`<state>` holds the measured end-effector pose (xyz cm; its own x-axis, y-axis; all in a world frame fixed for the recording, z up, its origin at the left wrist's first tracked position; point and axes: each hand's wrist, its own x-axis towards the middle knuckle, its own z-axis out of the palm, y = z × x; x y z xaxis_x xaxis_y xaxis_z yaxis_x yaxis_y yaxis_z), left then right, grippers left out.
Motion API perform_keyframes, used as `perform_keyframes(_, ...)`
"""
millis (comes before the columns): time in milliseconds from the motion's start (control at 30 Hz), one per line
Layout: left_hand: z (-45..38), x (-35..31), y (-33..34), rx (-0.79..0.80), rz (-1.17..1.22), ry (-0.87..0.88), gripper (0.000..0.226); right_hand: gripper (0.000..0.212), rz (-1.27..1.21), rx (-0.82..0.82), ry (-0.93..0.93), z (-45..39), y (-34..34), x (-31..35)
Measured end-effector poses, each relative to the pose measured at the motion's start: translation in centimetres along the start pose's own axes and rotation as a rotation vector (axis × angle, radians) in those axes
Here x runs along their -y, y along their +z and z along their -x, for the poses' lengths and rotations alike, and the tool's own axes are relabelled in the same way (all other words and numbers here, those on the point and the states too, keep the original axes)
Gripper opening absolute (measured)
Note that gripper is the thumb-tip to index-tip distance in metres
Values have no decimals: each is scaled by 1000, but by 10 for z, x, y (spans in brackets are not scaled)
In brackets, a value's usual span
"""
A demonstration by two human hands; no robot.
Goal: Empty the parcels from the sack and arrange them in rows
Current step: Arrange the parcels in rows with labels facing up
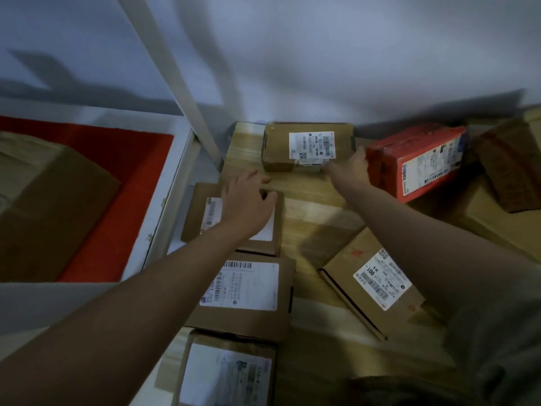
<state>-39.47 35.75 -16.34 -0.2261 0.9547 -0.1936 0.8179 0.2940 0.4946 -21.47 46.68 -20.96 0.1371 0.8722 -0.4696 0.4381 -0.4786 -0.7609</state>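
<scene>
Parcels lie on the wooden floor [310, 212] beside a white shelf frame [175, 92], and no sack shows here. Three brown boxes sit one behind the other along the left side, like a row being made: the near box [228, 373], the middle box [248, 294], and the far box [234, 218]. The left hand [248, 197] rests on top of the far box with its fingers loosely spread, not squeezing, probably to push it straight in line. The right hand [351, 168] reaches to the corner of the back box [307, 146] by the wall. It touches that box, but I cannot tell if the fingers pinch it or only push, because the picture is blurry there. My guess is that it wants to slide this box into line too. A red box [418, 162] sits just beside the right hand. A tilted box [377, 282] lies crooked under the right arm, so it is not yet in a row. More brown boxes are piled at the far right, perhaps two, but they are hard to count. That makes six clear parcels: five brown and one red. A big box [49, 206] sits on a red mat [128, 171] on the shelf.
</scene>
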Motion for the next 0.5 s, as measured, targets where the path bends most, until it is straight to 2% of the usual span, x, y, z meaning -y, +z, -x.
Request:
perform_keyframes(100,-5,1,3,-38,-8,41,34,78,-47,42,35,4,8,7)
perform_keyframes(167,-7,-4,3,-62,-4,83,33,64,-54,71,-47,24,4,10)
perform_keyframes(200,-8,-9,4,-76,-3,115,32,60,-20,34,-132,35,-1,7)
perform_keyframes(300,-10,-32,13,-64,64,200,34,38,63,-290,-449,62,-24,-5)
perform_keyframes(333,-10,-43,19,-30,130,210,38,31,50,-414,-502,64,-34,-12)
perform_keyframes(400,-11,-69,31,78,280,194,56,26,-60,-621,-402,60,-51,-28)
perform_keyframes(467,-18,-98,46,202,339,182,82,34,-156,-750,-134,49,-69,-40)
perform_keyframes(500,-24,-114,53,237,312,184,95,43,-174,-745,27,42,-77,-45)
